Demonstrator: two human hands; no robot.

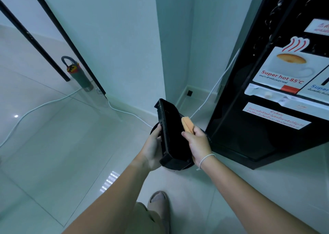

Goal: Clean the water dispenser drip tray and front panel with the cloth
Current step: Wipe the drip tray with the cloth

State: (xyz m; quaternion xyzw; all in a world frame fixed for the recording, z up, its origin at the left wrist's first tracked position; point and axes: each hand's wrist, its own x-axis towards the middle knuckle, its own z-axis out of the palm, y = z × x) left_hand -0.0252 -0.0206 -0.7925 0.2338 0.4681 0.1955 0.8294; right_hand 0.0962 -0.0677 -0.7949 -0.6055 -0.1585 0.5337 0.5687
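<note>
A black drip tray (173,135) is held tilted in the air, out of the dispenser, its hollow side turned toward me. My left hand (153,149) grips its left edge, fingers curled round the rim. My right hand (198,145) pinches a folded orange cloth (187,125) and presses it against the tray's right inner side. The black water dispenser (277,94) stands at the right; its front panel carries a "Super hot 85°C" sticker and other labels.
A white cable (124,111) runs along the tiled floor and baseboard behind the tray. A grey bottle (79,75) stands by black frame legs at the left. My sandalled foot (159,200) is below the tray. A white wall corner rises in the middle.
</note>
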